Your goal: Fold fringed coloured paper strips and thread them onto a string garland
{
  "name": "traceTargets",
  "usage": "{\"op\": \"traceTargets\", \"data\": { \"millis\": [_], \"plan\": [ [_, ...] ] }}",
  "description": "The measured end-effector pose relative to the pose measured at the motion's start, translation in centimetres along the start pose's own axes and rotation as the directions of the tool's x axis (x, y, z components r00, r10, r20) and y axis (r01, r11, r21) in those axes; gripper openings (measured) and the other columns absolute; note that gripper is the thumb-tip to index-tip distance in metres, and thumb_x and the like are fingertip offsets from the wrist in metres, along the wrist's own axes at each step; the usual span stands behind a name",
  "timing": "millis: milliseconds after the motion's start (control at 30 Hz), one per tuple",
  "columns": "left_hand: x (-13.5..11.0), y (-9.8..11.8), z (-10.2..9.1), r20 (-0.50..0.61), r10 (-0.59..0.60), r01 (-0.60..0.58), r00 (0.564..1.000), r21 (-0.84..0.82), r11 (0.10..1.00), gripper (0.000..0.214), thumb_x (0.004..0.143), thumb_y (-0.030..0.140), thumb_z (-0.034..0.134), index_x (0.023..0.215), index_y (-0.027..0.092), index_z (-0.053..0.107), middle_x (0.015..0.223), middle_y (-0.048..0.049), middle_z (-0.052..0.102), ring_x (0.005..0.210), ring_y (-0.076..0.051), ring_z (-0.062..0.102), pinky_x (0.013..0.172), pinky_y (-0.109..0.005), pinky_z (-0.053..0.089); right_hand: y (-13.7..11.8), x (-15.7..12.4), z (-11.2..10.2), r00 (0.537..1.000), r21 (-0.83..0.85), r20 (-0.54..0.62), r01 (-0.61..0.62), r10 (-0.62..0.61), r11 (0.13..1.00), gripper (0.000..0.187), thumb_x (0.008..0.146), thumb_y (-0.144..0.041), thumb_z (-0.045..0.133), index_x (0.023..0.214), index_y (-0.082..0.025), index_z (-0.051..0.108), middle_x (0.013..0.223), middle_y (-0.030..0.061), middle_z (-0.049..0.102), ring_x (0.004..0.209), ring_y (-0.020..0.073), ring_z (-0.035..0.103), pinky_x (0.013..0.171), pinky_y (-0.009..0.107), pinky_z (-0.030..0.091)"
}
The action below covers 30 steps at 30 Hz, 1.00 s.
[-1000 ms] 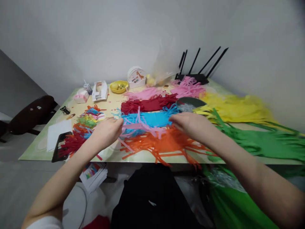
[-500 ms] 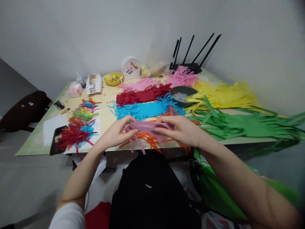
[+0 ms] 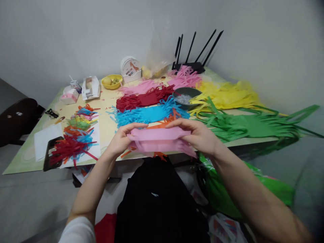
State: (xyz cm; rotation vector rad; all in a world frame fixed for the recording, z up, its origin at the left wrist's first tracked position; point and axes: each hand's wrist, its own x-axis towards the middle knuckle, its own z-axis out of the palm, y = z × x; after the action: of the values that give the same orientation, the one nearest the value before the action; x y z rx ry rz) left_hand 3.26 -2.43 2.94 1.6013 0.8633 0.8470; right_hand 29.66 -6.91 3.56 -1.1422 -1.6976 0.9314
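Observation:
Between my hands a pink fringed strip (image 3: 158,138) is stretched sideways above the table's front edge. My left hand (image 3: 123,138) pinches its left end, and my right hand (image 3: 196,135) grips the right end. Pink fringe dangles below the strip, partly blurred. Orange fringe (image 3: 173,116) shows behind and beneath it. Just beyond lies a blue fringed stack (image 3: 152,115), then a dark red one (image 3: 146,97) and pink ones (image 3: 141,87). To the right are green fringed strips (image 3: 260,125) and a yellow pile (image 3: 227,96).
A dark bowl (image 3: 192,92) holds clear bits. Mixed colourful tufts (image 3: 71,146) lie at left beside a phone-like black tray (image 3: 48,155). Along the back stand a yellow dish (image 3: 111,86), a white giraffe holder (image 3: 130,69) and a black router (image 3: 192,66). A green bag (image 3: 225,189) sits below right.
The pink strip has been spread wider and tilted, so more of its flat face shows. My right hand has shifted slightly right. The camera view has moved a little.

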Motion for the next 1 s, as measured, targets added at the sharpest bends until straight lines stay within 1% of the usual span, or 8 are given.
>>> {"op": "traceTargets", "data": {
  "millis": [233,400,500,600,667,733,867,1000],
  "plan": [
    [0.0,-0.4,-0.5,0.072,0.054,-0.046,0.996,-0.103,0.994,0.024,0.075,0.041,0.074,0.084,0.02,0.081,0.092,-0.0099,0.074,0.087,-0.022,0.065,0.073,-0.028,0.048,0.3,-0.3,-0.5,0.985,0.058,-0.029,0.172,-0.17,0.983,0.027,0.075,-0.011,0.058,0.083,-0.024,0.08,0.091,0.0052,0.072,0.087,0.0198,0.065,0.079,0.031,0.049],
    [-0.2,0.5,-1.4,0.196,0.092,-0.079,0.976,-0.072,0.994,0.023,0.079,0.039,0.07,0.086,0.02,0.081,0.101,-0.0106,0.071,0.09,-0.022,0.065,0.077,-0.03,0.05,-0.1,-0.2,-0.8,0.97,0.021,-0.001,0.242,-0.242,0.97,0.031,0.078,-0.008,0.055,0.081,-0.026,0.08,0.092,0.0048,0.068,0.086,0.0176,0.063,0.08,0.03,0.05],
    [-0.4,1.9,-2.2,0.357,0.109,-0.102,0.928,-0.039,0.994,0.03,0.08,0.037,0.069,0.104,0.02,0.076,0.121,-0.0129,0.065,0.113,-0.028,0.06,0.095,-0.036,0.046,-0.3,-0.3,-1.1,0.955,-0.063,0.011,0.297,-0.297,0.953,0.036,0.079,-0.003,0.053,0.082,-0.027,0.08,0.094,0.0036,0.067,0.088,0.016,0.063,0.082,0.029,0.049],
    [-0.3,3.0,-2.4,0.481,0.114,-0.067,0.87,-0.114,0.991,0.066,0.074,0.045,0.074,0.133,0.022,0.057,0.136,-0.0146,0.056,0.129,-0.033,0.048,0.105,-0.042,0.039,-0.8,-0.5,-1.3,0.933,-0.172,0.035,0.359,-0.359,0.917,0.036,0.078,-0.002,0.053,0.086,-0.026,0.079,0.095,0.0034,0.067,0.088,0.0155,0.062,0.081,0.028,0.049],
    [0.1,3.3,-1.8,0.481,0.05,0.011,0.875,-0.123,0.992,0.078,0.073,0.055,0.072,0.14,0.023,0.048,0.131,-0.0143,0.059,0.121,-0.031,0.055,0.098,-0.04,0.044,-1.1,-0.6,-1.2,0.915,-0.229,0.06,0.402,-0.399,0.887,0.037,0.079,-0.002,0.052,0.088,-0.026,0.079,0.096,0.0037,0.066,0.088,0.0153,0.062,0.08,0.027,0.049],
    [0.5,3.5,-0.9,0.424,-0.072,0.09,0.903,-0.022,0.996,0.07,0.074,0.054,0.071,0.133,0.021,0.054,0.111,-0.0101,0.067,0.098,-0.024,0.063,0.082,-0.032,0.049,-1.4,-0.7,-1.1,0.901,-0.267,0.083,0.432,-0.426,0.861,0.037,0.08,-0.002,0.051,0.088,-0.025,0.078,0.097,0.004,0.066,0.088,0.0151,0.063,0.08,0.027,0.049],
    [1.1,3.7,0.5,0.351,-0.257,0.172,0.901,0.256,0.951,0.035,0.075,0.047,0.07,0.081,0.012,0.068,0.063,0.0026,0.053,0.055,-0.008,0.046,0.05,-0.02,0.033,-1.5,-0.7,-1.5,0.893,-0.29,0.136,0.451,-0.43,0.844,0.036,0.084,-0.004,0.048,0.089,-0.025,0.077,0.099,0.0046,0.065,0.092,0.0152,0.063,0.082,0.027,0.049],
    [1.0,3.9,0.7,0.295,-0.249,0.117,0.923,0.4,0.909,0.035,0.078,0.046,0.065,0.066,0.012,0.061,0.055,0.0052,0.042,0.051,-0.007,0.037,0.048,-0.021,0.025,-1.9,-0.4,-3.6,0.879,-0.254,0.4,0.379,-0.26,0.89,0.045,0.087,-0.021,0.056,0.132,-0.027,0.06,0.128,0.0069,0.061,0.116,0.0215,0.058,0.096,0.033,0.047]
  ]
}}
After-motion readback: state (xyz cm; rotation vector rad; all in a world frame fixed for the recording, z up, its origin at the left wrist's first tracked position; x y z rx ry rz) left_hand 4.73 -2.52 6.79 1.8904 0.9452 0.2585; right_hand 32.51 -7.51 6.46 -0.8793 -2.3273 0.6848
